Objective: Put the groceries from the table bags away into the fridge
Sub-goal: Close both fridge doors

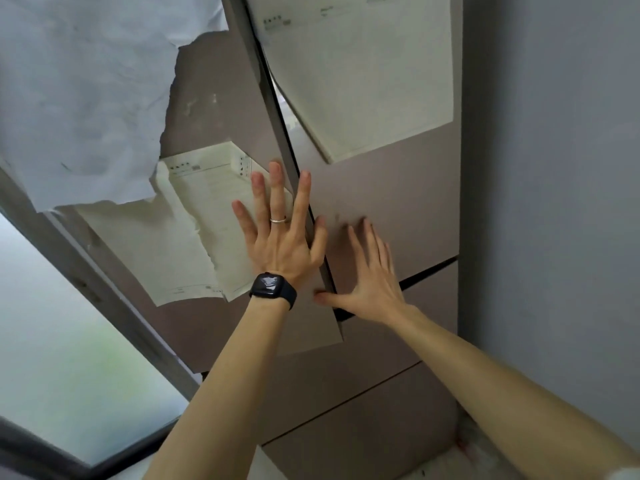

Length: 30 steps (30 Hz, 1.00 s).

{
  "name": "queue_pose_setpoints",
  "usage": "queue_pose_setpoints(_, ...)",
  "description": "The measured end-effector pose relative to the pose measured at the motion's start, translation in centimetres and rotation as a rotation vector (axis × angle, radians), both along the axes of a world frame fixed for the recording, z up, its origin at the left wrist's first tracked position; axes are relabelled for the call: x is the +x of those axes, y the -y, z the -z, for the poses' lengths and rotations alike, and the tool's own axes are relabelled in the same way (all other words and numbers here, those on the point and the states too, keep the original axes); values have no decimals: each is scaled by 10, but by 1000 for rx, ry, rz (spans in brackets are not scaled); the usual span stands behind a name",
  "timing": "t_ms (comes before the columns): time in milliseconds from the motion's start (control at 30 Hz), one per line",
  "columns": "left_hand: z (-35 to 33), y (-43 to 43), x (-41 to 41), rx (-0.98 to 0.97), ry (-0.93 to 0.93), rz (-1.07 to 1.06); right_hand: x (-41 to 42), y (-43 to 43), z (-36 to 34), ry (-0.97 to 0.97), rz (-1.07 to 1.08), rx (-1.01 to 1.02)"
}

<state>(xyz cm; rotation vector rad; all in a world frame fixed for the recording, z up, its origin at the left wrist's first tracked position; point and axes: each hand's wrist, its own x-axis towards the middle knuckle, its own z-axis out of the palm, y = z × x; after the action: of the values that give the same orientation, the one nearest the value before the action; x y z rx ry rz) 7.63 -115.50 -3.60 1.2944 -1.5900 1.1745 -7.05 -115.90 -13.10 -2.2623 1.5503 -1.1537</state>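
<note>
**Grey-Wall Corner: Two Flat Hands on the Fridge Doors**

Matt grey wall [561, 168] is filling the right side of the view. A frosted window pane [69, 341] in a dark frame is glowing pale green at lower left. Between them the fridge [381, 341] is standing directly ahead, seen at a tilt, its smooth taupe panels meeting at thin dark seams. Its left door [204, 109] is carrying a large white film [86, 91], wrinkled and torn along a ragged edge, with a cream printed sheet [187, 244] peeling beneath it. Its right door [398, 195] is bearing a second cream sheet [363, 81], rectangular and lying flat. Plain drawer fronts [363, 427] are sitting one below another under the doors.

The left hand [280, 237] is lying flat on the left door, fingers straight and spread, with index finger and thumb running along the central seam. It is gripping nothing. The right hand [374, 275] is lying flat on the lower right door, fingers straight and close together, thumb stretching toward the seam, likewise holding nothing.

A black watch [272, 285] with a glossy rounded-square face is wrapping the left wrist. A thin silver ring [278, 220] is circling one left finger.
</note>
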Motion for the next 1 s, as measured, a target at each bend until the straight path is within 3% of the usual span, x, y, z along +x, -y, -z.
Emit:
queue_pose_setpoints(300, 3, 10, 3, -23, 29, -24, 11, 23, 25, 105, 12, -208)
queue_pose_setpoints(1000, 6, 38, -1, -12, 61, -109, 21, 73, 45, 79, 79, -371)
